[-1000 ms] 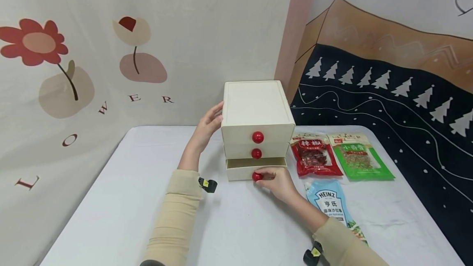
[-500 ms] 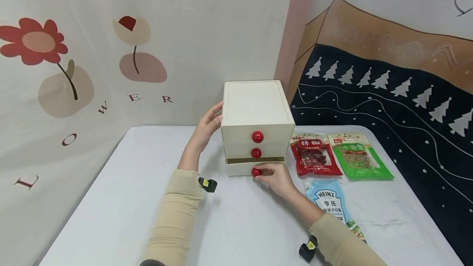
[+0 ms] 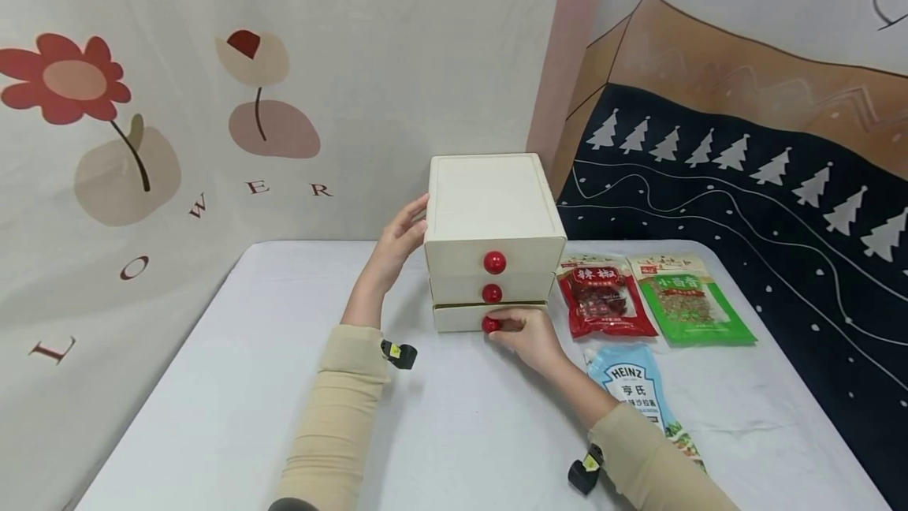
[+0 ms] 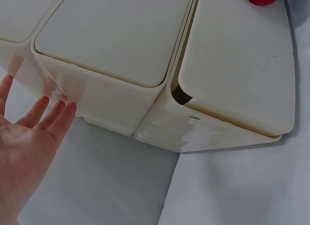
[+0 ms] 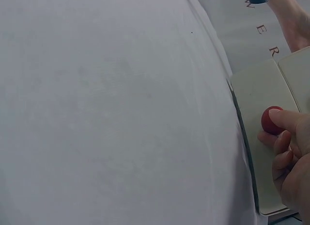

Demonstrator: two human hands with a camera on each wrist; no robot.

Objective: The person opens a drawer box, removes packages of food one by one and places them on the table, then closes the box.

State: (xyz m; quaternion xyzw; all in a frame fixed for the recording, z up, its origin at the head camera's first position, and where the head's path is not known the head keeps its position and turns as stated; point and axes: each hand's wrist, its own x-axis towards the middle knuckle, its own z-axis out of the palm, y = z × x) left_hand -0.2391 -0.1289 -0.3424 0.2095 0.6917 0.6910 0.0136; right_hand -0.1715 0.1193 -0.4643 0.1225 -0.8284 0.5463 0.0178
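A cream drawer cabinet with three stacked drawers and round red knobs stands at the back of the table. My right hand pinches the red knob of the bottom drawer between thumb and finger. That drawer sits nearly flush, with a narrow gap along its edge in the left wrist view. My left hand rests its straight fingertips against the cabinet's left side wall. Both upper drawers are pushed in.
Right of the cabinet lie a red packet of dried chillies and a green seasoning packet. A light blue Heinz pouch lies in front of them, beside the right forearm. White cloth covers the table; printed fabric hangs behind.
The bottom drawer has slid back into the cabinet, its opening shrinking to a thin gap. My right hand moved inward with the knob. My left hand stays in place.
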